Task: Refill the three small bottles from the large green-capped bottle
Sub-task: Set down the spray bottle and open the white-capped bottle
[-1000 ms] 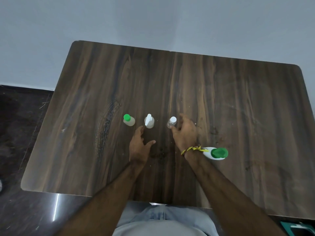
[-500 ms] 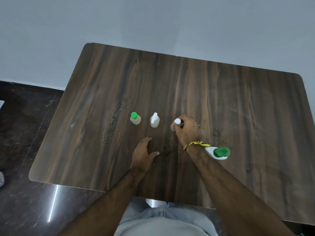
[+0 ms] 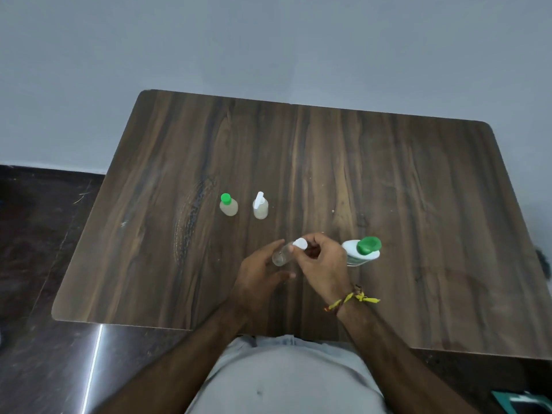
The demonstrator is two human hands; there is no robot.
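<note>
Right hand (image 3: 321, 264): clear small bottle (image 3: 282, 256) is pinched at its white cap (image 3: 300, 244), tilted above the table (image 3: 388, 189).
Left hand (image 3: 261, 274): fingers spread loosely beside the bottle, nothing gripped.
Right: large green-capped bottle (image 3: 363, 250), partly hidden by the right hand.
Far left: green-capped small bottle (image 3: 228, 204) and spray bottle (image 3: 260, 206) are stood together.

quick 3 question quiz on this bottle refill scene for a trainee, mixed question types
1. True or false: the large green-capped bottle has its cap on.
2. How many small bottles stand untouched on the table?
3. Which hand pinches the white cap of the clear small bottle: A left hand, B right hand?

Key: 1 true. 2 two: the green-capped small bottle and the white-nozzle bottle. 3 B.
</note>
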